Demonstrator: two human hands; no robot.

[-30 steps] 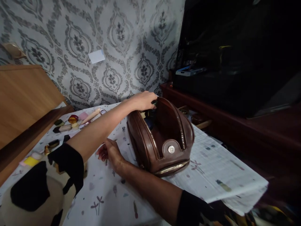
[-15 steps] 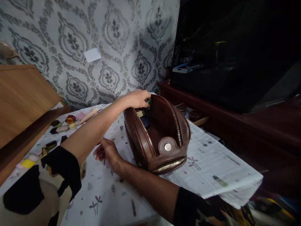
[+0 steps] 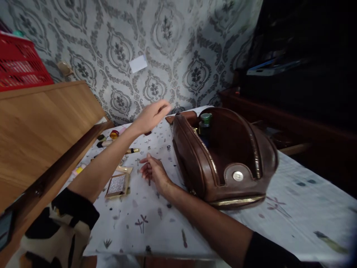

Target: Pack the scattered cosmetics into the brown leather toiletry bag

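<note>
An unzipped brown leather bag [image 3: 195,167] stands on the cloth-covered table, its mouth facing up. Inside it, near the back, is a green-capped bottle or jar [image 3: 205,124]. My left hand [image 3: 153,116] is in the air to the left of the bag, somewhat blurred, with loosely bent fingers and nothing visible in it. Left of the bag's front, my right hand [image 3: 156,174] hovers low over the cloth, fingers apart and holding nothing. A glittery rectangular compact [image 3: 117,185] lies closer to me. Beyond it, a black and gold tube [image 3: 132,150] is partly behind my left forearm.
More small cosmetics, including an amber-red jar [image 3: 114,134], lie at the table's far left. A wooden panel [image 3: 50,119] borders that side, with a red basket [image 3: 22,61] above it. A dark television [image 3: 315,82] stands on the right, and patterned wallpaper [image 3: 117,48] covers the back.
My left hand has come out of the bag's opening and moved left, away from a green-capped item now visible inside. The camera has turned left, bringing the red basket into view.
</note>
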